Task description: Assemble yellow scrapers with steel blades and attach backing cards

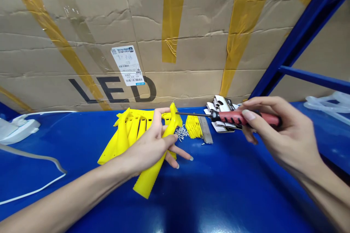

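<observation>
My left hand (157, 140) is closed around a yellow plastic scraper (150, 178), its head up and its broad handle slanting down toward me. My right hand (290, 134) grips a screwdriver (232, 117) with a red and black handle. The shaft points left, and its tip meets the scraper's head, though exact contact with a screw is too small to tell. Behind my left hand lie several more yellow scrapers (123, 134), partly covered by it. Just right of my left hand are a pile of small screws (182, 134), stacked yellow plastic pieces (193, 126) and a grey metal blade (205, 130).
White and black cards (222, 107) lie behind the screwdriver. A large taped cardboard box (197, 43) walls off the back of the blue surface (213, 189). A blue metal frame (300, 32) rises at right, near clear plastic (328, 103). White cable (35, 191) runs along the left.
</observation>
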